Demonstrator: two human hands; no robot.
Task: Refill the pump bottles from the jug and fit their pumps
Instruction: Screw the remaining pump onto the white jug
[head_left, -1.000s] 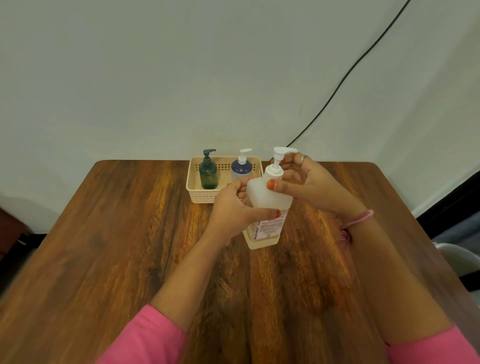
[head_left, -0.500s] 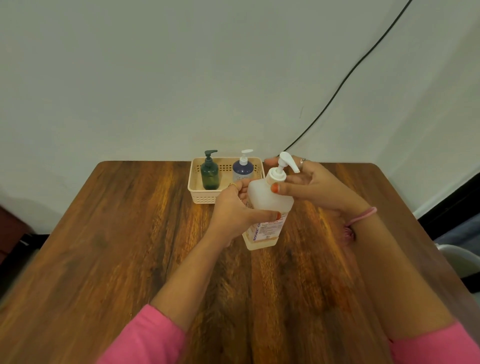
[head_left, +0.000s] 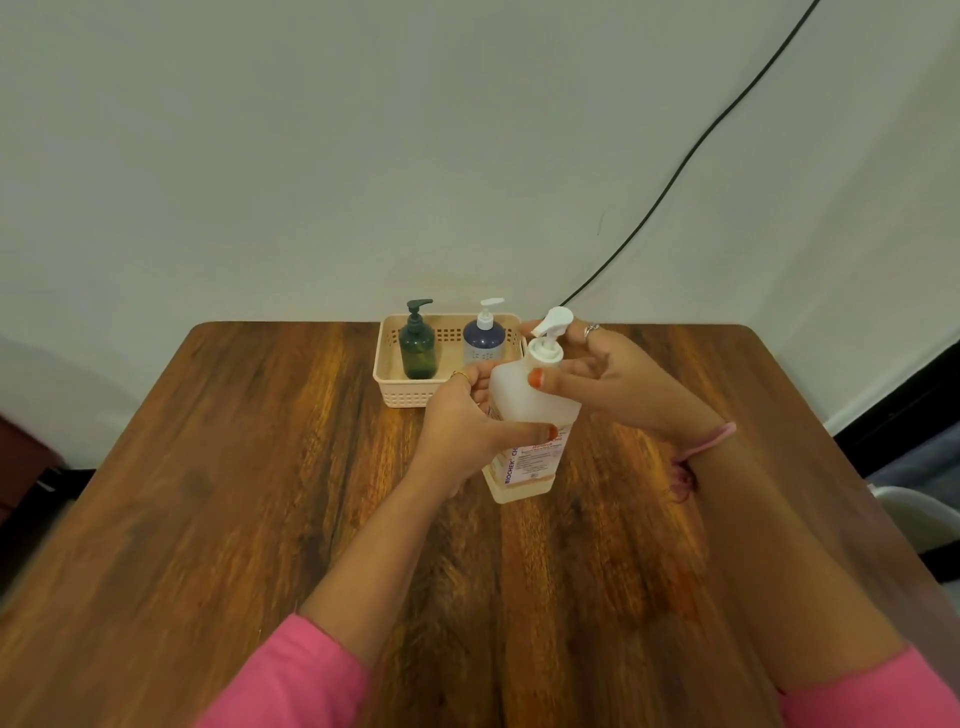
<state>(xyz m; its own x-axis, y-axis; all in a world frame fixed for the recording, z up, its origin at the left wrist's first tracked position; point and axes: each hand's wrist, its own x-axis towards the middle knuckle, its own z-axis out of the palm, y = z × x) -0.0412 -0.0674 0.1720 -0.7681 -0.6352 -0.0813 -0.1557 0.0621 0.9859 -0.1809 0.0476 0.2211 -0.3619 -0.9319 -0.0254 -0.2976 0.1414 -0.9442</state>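
Jug (head_left: 530, 415) label reads "BIOCHEK"

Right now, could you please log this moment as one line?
left hand: grips translucent white jug | right hand: on white pump | jug: upright on wooden table

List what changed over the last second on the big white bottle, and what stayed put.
The white pump head turned: its nozzle, first pointing right, now points toward the near left, twisted by the right hand at the collar. The left hand kept its grip on the large white bottle, which stayed standing on the table. The green bottle and blue bottle stayed in the basket.
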